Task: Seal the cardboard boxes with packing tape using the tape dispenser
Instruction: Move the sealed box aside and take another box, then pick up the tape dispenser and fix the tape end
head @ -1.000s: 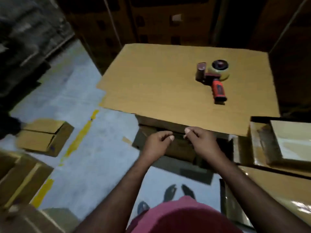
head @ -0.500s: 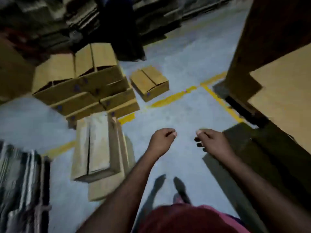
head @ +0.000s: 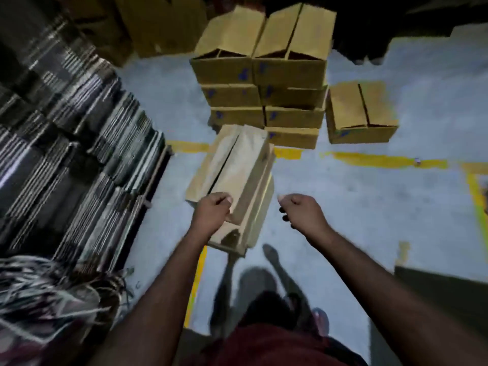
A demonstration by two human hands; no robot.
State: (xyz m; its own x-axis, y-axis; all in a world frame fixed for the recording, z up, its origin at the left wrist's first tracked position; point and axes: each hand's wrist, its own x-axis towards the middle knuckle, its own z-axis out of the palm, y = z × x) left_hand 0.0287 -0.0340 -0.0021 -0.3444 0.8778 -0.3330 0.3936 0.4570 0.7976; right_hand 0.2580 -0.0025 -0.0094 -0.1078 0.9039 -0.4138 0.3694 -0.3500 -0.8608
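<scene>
A pale grey floor (head: 369, 207) fills the middle of the view. A worn yellow line (head: 383, 160) runs across it in broken patches, and a second yellow stripe (head: 196, 281) runs down toward the bottom edge. At the far right a yellow corner mark (head: 475, 196) bends downward.

Along the left stand dark stacks of flat sheets (head: 66, 128) - their edges show as fine bands, blurred. Below them lies a tangle of pale straps (head: 39, 299).

At the bottom centre is a dark red shirt (head: 264, 344), a sandalled foot (head: 320, 320) just beside it - and a soft shadow (head: 253, 281) on the floor above. A dark slab (head: 443, 291) sits at the lower right.
</scene>
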